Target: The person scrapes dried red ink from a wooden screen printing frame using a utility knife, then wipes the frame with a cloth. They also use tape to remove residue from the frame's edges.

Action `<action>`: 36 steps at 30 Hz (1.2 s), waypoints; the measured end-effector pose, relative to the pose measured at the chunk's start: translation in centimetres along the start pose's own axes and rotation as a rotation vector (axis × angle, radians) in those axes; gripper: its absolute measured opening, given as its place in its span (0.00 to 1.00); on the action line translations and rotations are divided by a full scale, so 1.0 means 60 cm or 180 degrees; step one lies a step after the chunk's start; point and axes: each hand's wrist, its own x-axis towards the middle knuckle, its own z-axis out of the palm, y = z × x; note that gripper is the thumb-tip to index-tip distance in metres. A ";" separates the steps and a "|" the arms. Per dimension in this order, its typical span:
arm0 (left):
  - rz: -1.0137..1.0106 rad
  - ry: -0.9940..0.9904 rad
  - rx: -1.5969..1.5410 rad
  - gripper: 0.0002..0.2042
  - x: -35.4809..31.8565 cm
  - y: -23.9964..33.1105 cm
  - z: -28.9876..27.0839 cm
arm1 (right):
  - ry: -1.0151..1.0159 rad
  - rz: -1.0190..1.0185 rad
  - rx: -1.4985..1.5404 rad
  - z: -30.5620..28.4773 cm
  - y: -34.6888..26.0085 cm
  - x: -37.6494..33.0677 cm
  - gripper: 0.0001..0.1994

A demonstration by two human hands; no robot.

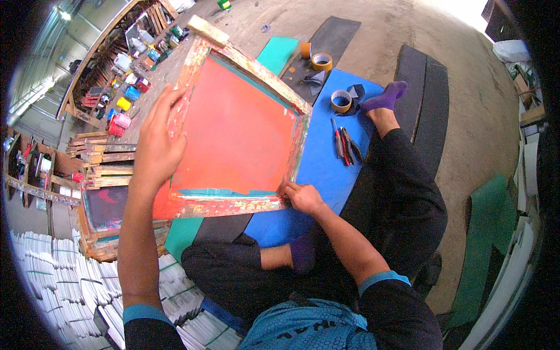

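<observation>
A wooden screen printing frame [239, 205] with flaking, paint-stained bars is held up tilted before me. Its stretched mesh [236, 128] is orange-red, with teal streaks along the top and bottom edges. My left hand [158, 140] grips the frame's left side, thumb toward the mesh and fingers along the bar. At the lower right corner, my right hand [304, 198] has its fingers closed on the frame; whether they also pinch something small is hidden. Beyond that corner, pliers [350, 146] and a screwdriver [338, 138] lie on a blue mat [321, 175].
Tape rolls [340, 101] rest on the mats between my legs and further off. Stacked wooden frames [105, 219] and bundled white paper [58, 274] stand at left. Paint containers [123, 104] line the far left. Green sheets [484, 239] lie at right.
</observation>
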 end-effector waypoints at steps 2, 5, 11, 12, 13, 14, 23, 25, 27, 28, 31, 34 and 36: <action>0.0027 0.0003 -0.0009 0.33 -0.001 0.002 -0.003 | -0.0161 0.0000 -0.0028 0.004 0.004 0.003 0.15; 0.0033 0.0009 -0.0060 0.33 -0.001 0.007 -0.001 | -0.0177 0.0034 0.0009 0.012 0.015 0.000 0.15; -0.0108 -0.0013 -0.0125 0.32 -0.009 0.008 -0.004 | -0.0001 0.0512 0.0153 -0.010 0.001 -0.001 0.10; -0.0131 -0.0025 -0.0103 0.32 -0.009 0.009 -0.006 | 0.0290 0.0518 0.0175 -0.006 0.003 0.000 0.07; -0.0154 -0.0037 -0.0082 0.32 -0.009 0.010 -0.007 | 0.0580 0.0522 0.0197 -0.003 0.006 0.000 0.07; -0.0141 -0.0025 -0.0085 0.32 -0.009 0.009 -0.007 | 0.0638 0.0534 0.0206 -0.001 0.011 -0.001 0.06; -0.0147 -0.0048 -0.0037 0.33 -0.018 -0.002 -0.010 | 0.1428 0.1619 -0.0528 -0.046 0.076 0.025 0.12; -0.0221 -0.0052 -0.0051 0.33 -0.016 0.004 -0.008 | 0.1465 0.1930 -0.1031 -0.088 0.116 0.025 0.14; -0.0250 0.0019 -0.0067 0.32 -0.015 0.007 -0.005 | 0.1445 0.2200 -0.1465 -0.123 0.150 0.019 0.15; -0.0265 0.0055 -0.0076 0.32 -0.015 0.009 -0.004 | 0.1443 0.2279 -0.1494 -0.132 0.163 0.013 0.16; -0.0269 0.0047 -0.0112 0.32 -0.011 0.009 -0.006 | 0.1338 0.2481 -0.1453 -0.148 0.194 -0.004 0.19; -0.0143 0.0003 -0.0193 0.32 -0.002 -0.004 -0.010 | 0.1210 0.2731 -0.1441 -0.144 0.216 -0.030 0.18; -0.0193 -0.0051 -0.0248 0.33 0.010 -0.011 -0.013 | 0.1260 0.2823 -0.1223 -0.141 0.222 -0.042 0.16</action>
